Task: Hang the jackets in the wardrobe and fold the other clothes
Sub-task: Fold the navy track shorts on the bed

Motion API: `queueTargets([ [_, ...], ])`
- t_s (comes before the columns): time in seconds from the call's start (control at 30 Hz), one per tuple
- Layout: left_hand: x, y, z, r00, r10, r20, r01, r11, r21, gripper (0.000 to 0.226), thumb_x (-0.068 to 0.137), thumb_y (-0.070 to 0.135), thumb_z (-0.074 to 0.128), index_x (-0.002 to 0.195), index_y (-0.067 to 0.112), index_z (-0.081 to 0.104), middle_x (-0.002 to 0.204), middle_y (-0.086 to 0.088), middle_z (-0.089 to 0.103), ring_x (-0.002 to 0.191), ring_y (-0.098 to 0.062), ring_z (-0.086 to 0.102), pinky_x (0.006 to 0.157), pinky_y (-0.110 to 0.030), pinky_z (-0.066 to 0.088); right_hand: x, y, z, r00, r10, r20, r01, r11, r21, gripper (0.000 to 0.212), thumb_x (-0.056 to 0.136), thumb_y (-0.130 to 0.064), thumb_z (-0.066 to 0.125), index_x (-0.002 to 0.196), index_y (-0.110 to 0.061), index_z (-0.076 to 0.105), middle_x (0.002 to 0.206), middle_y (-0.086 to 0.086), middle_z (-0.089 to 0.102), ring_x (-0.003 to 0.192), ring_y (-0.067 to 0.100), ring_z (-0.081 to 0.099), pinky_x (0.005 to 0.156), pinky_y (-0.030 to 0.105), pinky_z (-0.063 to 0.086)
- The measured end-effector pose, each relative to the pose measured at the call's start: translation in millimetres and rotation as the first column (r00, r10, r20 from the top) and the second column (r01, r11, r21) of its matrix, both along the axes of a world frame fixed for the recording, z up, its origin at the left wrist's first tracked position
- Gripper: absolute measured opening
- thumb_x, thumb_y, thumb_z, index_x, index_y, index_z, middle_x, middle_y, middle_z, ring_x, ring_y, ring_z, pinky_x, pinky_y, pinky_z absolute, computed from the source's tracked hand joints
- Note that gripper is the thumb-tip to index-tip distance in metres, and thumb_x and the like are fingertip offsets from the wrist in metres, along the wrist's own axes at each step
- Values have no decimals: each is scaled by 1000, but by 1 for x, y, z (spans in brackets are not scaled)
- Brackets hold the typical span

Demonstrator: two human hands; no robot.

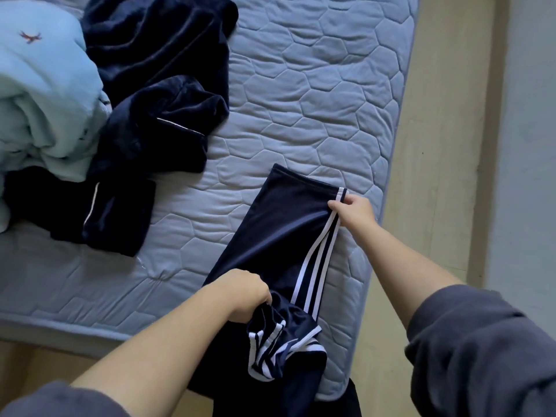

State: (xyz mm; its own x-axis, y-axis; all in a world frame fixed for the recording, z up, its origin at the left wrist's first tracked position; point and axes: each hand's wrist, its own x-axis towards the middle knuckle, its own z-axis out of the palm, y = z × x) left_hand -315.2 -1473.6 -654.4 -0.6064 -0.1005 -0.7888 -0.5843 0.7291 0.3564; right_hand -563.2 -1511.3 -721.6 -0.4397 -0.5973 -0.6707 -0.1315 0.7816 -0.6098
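Note:
Navy track pants (270,236) with white side stripes lie stretched along the near right part of the quilted blue mattress (316,85). My right hand (353,210) pinches the striped edge near the far end of one leg. My left hand (246,296) grips a bunched part of the pants at the mattress's near corner, where the cloth hangs over the edge. A dark navy velvet garment (156,70) with thin white piping lies crumpled at the upper left. Beside it is a light blue fleece (42,94) with a small embroidered logo.
A second dark piece with white piping (99,215) lies at the left of the mattress. Beige floor (436,145) runs along the right side of the bed, with a pale wall (529,145) beyond it. Bare quilted mattress shows between the pants and the pile.

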Motion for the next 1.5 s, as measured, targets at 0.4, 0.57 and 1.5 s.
queueTargets([
  [0.4,38,-34,239,980,-76,-182,30,970,-240,17,81,17,53,93,26,59,99,5,65,95,-23,60,70,-32,47,-57,29,219,993,-74,-93,74,997,-6,16,80,0,55,91,6,65,77,10,65,72,26,66,84,51,56],
  [0.57,72,-46,328,988,-145,-46,122,937,-328,16,79,17,54,92,26,58,95,4,66,91,-24,61,70,-31,48,-86,26,301,966,-137,-218,132,991,-39,14,75,-2,54,83,-4,65,81,14,66,91,37,68,87,52,54],
  [1.5,-8,-141,728,909,58,-413,-308,762,-570,21,72,2,47,78,18,60,70,1,60,68,-19,56,62,-32,48,52,-2,671,617,787,3,-485,383,-787,30,92,1,55,121,-6,55,110,2,64,102,16,58,92,30,48],
])
